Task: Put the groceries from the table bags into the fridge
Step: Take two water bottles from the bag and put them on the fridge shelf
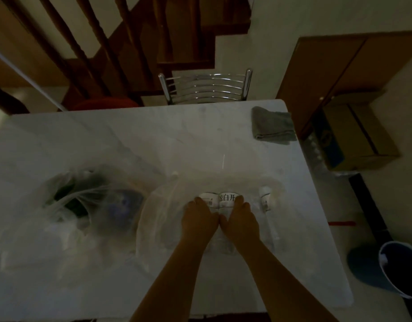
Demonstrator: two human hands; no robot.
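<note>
Two clear water bottles with white labels lie side by side on the white table [154, 135]. My left hand [199, 220] is closed over the left bottle [208, 199], and my right hand [243, 220] is closed over the right bottle [227, 198], whose label has black characters. A third bottle [265, 198] lies just right of my right hand, untouched. A flattened translucent plastic bag [158, 217] spreads around and under the bottles. Further left stands another translucent bag [84, 201] holding dark green and bluish items, its mouth gaping.
A folded grey cloth [272, 125] rests at the table's far right corner. A chrome chair [205, 88] stands behind the table, with a wooden staircase beyond. Right of the table are cardboard boxes [353, 135] and a blue bucket [400, 268] on the floor.
</note>
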